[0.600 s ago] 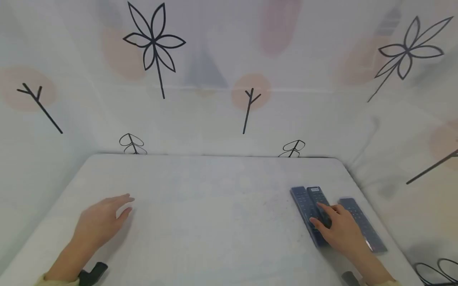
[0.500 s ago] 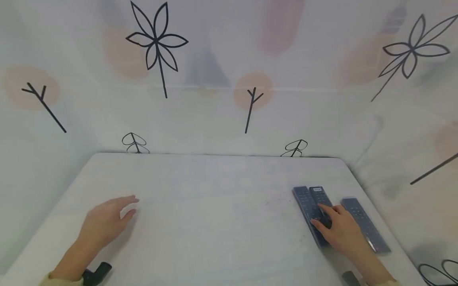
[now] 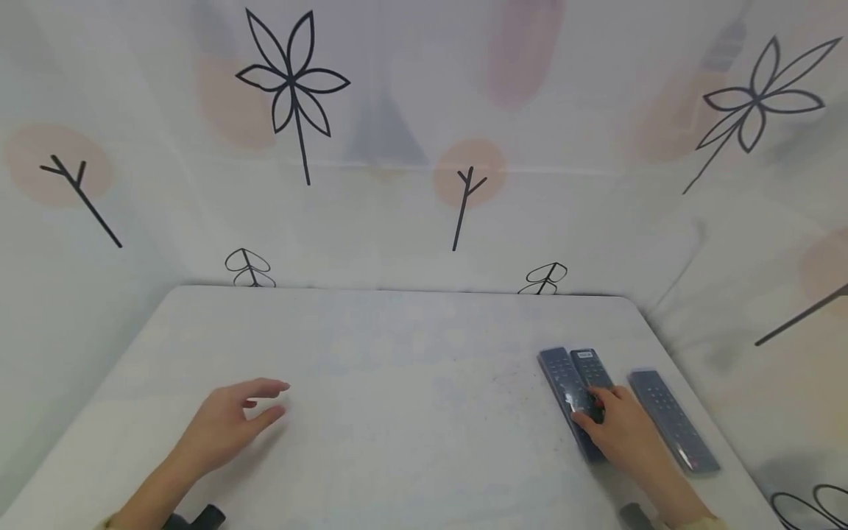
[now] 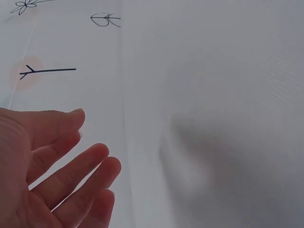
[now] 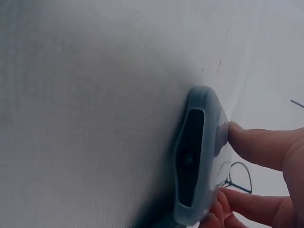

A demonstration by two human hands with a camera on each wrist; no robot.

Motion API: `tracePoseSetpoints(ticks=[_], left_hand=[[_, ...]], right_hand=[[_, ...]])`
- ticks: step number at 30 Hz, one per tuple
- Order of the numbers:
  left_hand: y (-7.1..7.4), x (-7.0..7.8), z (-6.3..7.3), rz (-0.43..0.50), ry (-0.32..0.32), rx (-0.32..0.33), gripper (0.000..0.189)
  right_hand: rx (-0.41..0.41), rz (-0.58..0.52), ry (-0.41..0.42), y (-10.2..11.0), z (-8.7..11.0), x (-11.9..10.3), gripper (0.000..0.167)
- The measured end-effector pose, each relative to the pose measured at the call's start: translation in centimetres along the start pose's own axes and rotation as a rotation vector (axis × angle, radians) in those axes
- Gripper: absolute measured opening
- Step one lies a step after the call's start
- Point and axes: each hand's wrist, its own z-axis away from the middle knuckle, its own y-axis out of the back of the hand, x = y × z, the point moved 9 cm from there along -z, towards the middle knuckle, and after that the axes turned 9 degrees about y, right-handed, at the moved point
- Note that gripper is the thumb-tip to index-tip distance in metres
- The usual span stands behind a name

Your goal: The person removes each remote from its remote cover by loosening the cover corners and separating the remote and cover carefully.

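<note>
As I look down from my head view, my right hand (image 3: 626, 430) is on the left remote (image 3: 559, 372), at the table's (image 3: 397, 412) right side, thumb by its near-left edge, fingers over by the middle remote (image 3: 589, 366). That spread, I judge, is for a pinch across the width. Just beside it lies the middle one, and set apart, the right remote (image 3: 672, 419), all three roughly in line, so they look sorted by hand. Near the middle one's far end sits a pale label (image 3: 585, 355), too small to read; no brand shows clearly.

Over to my left wrist: my left hand (image 4: 61, 166) holds nothing, fingers loosely bent, thumb well clear, probably just waiting.

Now my right wrist: thumb and curled fingers pinch the remote, end-on and tilted here. A translucent cover (image 5: 205, 152) wraps it, presumably against dirt; I read no writing.
</note>
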Motion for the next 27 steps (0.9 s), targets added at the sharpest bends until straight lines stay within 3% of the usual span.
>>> tracePoseSetpoints(ticks=[9, 19, 27], left_hand=[[-2.1, 0.4, -0.6, 0.122, 0.042, -0.117, 0.037], [-4.8, 0.8, -1.1, 0.244, 0.032, -0.196, 0.044], [-5.7, 1.9, -1.5, 0.321, -0.006, -0.244, 0.051]], right_hand=[[0.144, -0.099, 0.05, 0.6, 1.1, -0.6, 0.057], [0.12, -0.217, -0.049, 0.0, 0.9, 0.5, 0.055], [0.124, -0.316, -0.074, -0.2, 0.8, 0.8, 0.053]])
